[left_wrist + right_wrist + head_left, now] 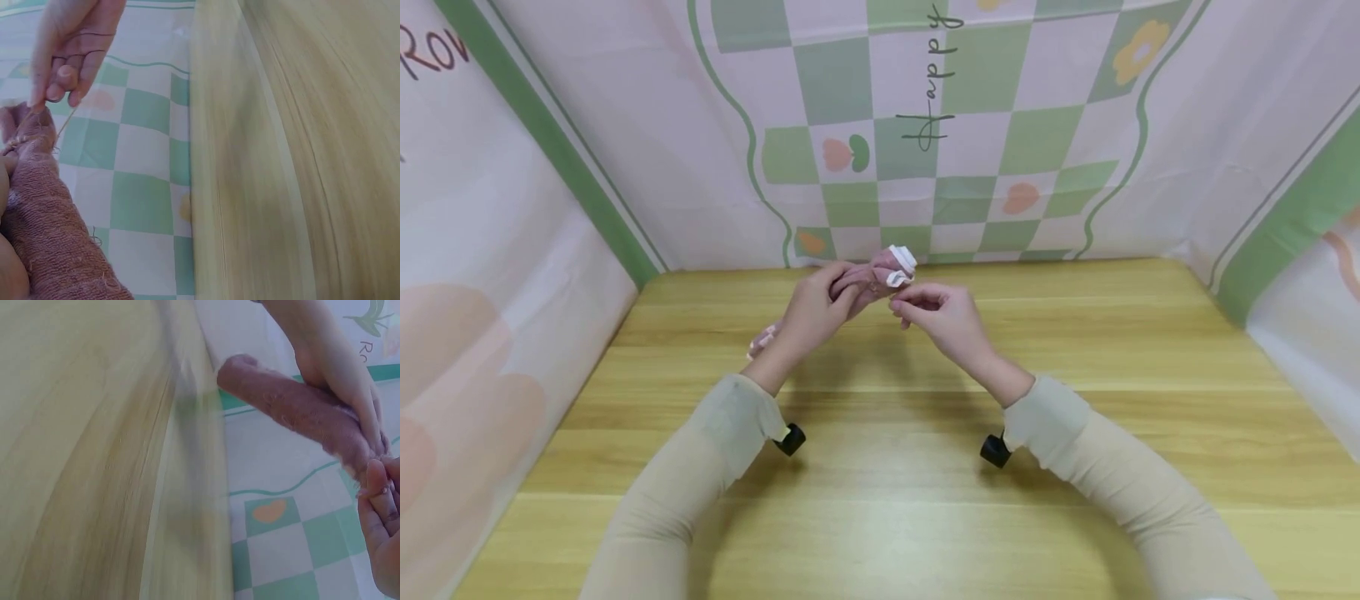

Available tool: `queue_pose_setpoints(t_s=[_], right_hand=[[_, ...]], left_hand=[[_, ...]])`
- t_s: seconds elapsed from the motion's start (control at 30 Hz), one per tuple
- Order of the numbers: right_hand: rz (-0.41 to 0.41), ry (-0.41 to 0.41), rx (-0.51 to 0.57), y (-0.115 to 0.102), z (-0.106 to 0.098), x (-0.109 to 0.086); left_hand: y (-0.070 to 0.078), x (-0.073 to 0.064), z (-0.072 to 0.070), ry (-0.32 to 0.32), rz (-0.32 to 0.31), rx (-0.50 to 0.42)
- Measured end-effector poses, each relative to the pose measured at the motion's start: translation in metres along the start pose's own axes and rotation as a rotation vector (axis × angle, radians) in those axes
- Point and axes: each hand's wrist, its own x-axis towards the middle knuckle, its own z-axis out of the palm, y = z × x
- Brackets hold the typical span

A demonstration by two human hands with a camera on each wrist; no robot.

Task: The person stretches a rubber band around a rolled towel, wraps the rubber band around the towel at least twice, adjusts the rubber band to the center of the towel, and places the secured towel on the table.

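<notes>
A rolled pink terry towel (886,263) with white trim at its ends is held up over the far part of the table. My left hand (820,308) grips it around the middle, close to its gathered end. In the left wrist view the towel (56,231) is cinched near that end, and loose threads stick out of it. My right hand (951,325) is right beside the cinched part, thumb and fingertips together. From these fingertips a thin tan string (66,124) runs to the towel. The right wrist view shows the roll's other end sticking out behind the left hand (340,369).
The wooden table (880,500) stretches under both arms. A printed cloth (977,142) with green checks hangs behind its far edge, and more cloth hangs along the left and right sides. Black wrist cameras (996,451) sit below each cuff.
</notes>
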Motion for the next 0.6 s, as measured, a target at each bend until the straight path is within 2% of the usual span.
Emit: queue_pose_setpoints(t_s=[0.2, 0.3, 0.4, 0.6], right_hand=[[-0.018, -0.052, 0.041, -0.0041, 0.0067, -0.0026], [-0.019, -0.083, 0.019, -0.0064, 0.009, -0.0028], [-0.023, -0.101, -0.044, -0.0071, 0.0102, -0.0024], [-0.054, -0.094, -0.155, -0.0086, 0.0094, -0.0023]], left_hand=[[0.0021, -0.0004, 0.0013, -0.01, -0.014, 0.051], [0.0025, 0.0, 0.002, -0.007, -0.01, 0.051], [0.0024, 0.0005, 0.0024, -0.008, -0.008, 0.02], [0.0037, -0.0002, -0.0001, -0.028, -0.062, -0.074]])
